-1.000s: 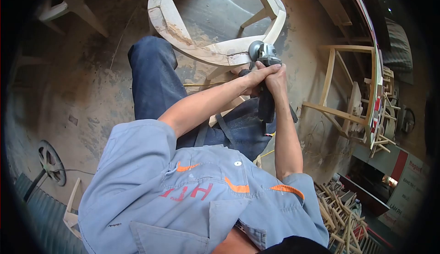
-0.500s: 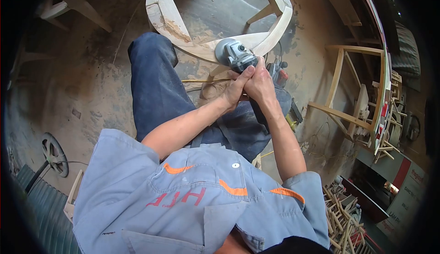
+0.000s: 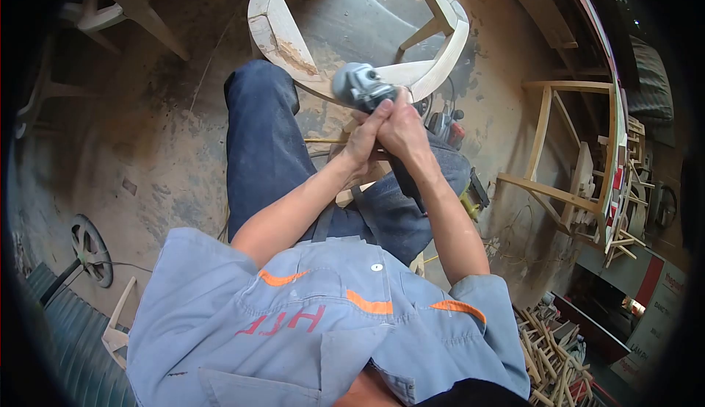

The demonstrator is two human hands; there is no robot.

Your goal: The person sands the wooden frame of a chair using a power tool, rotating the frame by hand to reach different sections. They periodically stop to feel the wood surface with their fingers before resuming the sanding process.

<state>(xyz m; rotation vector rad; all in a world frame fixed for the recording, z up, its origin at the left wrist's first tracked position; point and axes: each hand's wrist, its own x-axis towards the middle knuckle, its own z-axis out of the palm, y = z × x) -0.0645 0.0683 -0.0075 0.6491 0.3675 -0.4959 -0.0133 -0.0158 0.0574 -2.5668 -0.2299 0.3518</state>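
Both hands are wrapped round an angle grinder [image 3: 367, 89] with a round disc at its head. My left hand [image 3: 363, 139] closes on it from the left, near the head. My right hand [image 3: 404, 129] grips the body from the other side, fingers overlapping the left hand's. The disc, blurred, overlaps the near rim of a curved wooden chair frame [image 3: 294, 47]. Rough, dusty patches mark the frame's left side, close to my knee. Part of the grinder's dark body shows below my right wrist.
Another power tool [image 3: 445, 126] lies on the floor right of my hands, with a yellow-green tool [image 3: 474, 195] below it. Wooden frames [image 3: 547, 135] stand at the right, above a heap of wood sticks [image 3: 551, 352]. A black fan [image 3: 92, 249] is at the left.
The grinder and both hands have moved left along the near rim of the chair frame. The view has shifted a little, and both hands keep their hold.
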